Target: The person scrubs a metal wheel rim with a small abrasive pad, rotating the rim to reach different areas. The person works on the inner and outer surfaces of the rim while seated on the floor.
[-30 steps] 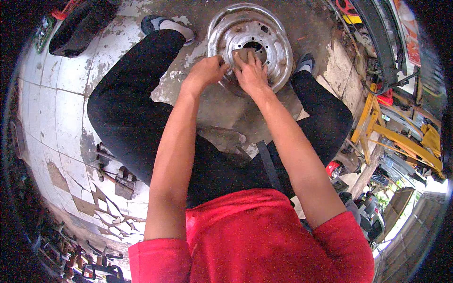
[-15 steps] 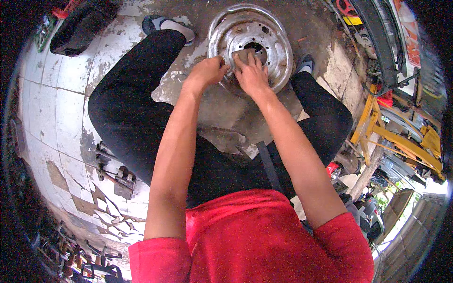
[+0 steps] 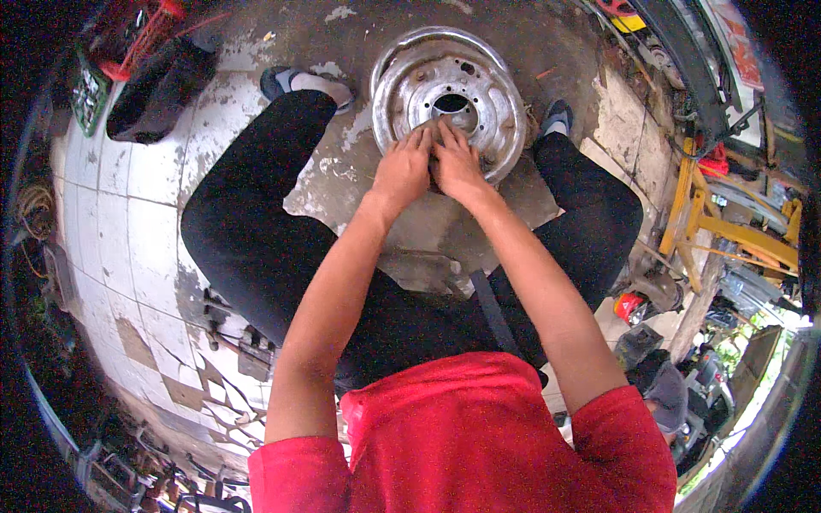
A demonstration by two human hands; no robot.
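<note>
Wheel rim (image 3: 449, 94), bare steel with a round centre hole and a ring of bolt holes, lies flat on the stained concrete in the upper middle of the frame, between the seated person's spread legs. At the upper left a dark bag (image 3: 158, 85) rests on the worn white floor tiles (image 3: 111, 214). Moving right, the left hand (image 3: 402, 167) presses on the near edge of the rim, fingers curled down onto the metal. Just beside it, touching, the right hand (image 3: 457, 162) lies over the same spot with fingers bent; whether either grips something small underneath cannot be told. The step looks like working on the rim's near face by hand. A next move would call for steady downward pressure. At the right edge stands a yellow metal frame (image 3: 727, 231).
</note>
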